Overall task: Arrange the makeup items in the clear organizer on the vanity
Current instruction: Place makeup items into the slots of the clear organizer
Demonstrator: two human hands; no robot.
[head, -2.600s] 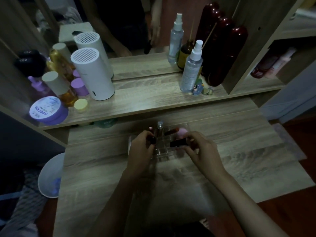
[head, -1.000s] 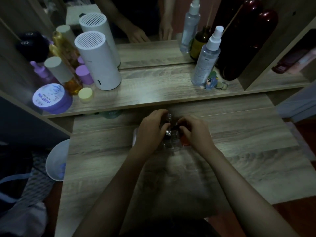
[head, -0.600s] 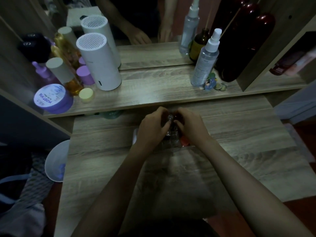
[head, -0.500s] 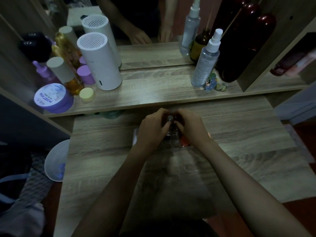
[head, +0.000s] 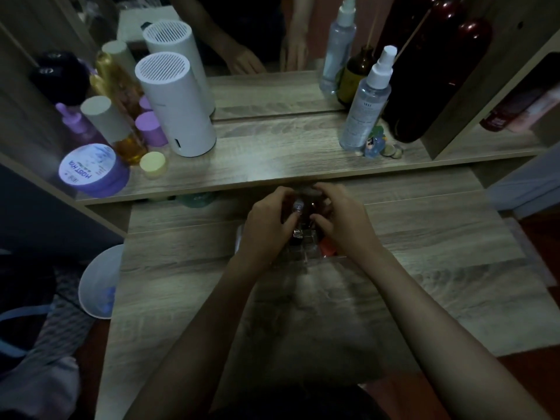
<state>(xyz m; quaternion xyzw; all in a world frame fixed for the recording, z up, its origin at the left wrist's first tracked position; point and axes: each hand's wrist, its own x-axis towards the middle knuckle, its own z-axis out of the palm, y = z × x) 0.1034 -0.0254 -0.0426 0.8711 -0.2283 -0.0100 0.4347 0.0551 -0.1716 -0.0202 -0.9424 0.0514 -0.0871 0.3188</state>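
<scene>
The wooden vanity [head: 439,268] fills most of the view, with a raised shelf [head: 272,159] along its back edge and a mirror [head: 257,40] above that. On the left of the shelf stands a tall white cylinder with a slotted top [head: 175,107]. Beside it, further left, are an amber bottle with a pale cap [head: 118,131], a purple jar with a printed lid [head: 91,169], a short purple-capped jar [head: 150,128] and a small yellow-lidded pot [head: 153,164]. On the right of the shelf a clear spray bottle [head: 365,110] stands just in front of a dark red bottle [head: 424,86], with a small blue trinket [head: 374,144] at its foot. A pale round bowl [head: 98,283] sits low down, off the left edge of the vanity.

The clear organizer [head: 306,250] sits on the vanity top, just in front of the shelf, and is largely hidden by both hands. The left hand [head: 266,225] curls over its left side, fingers bent inward. The right hand [head: 345,219] curls over its right side in the same way. Between them a small silver-topped item [head: 298,206] stands upright, with the fingertips of both hands close around it; in the dim light I cannot tell whether either hand actually grips it. An orange-red item [head: 327,250] shows at the organizer's near right corner, below the right hand.
</scene>
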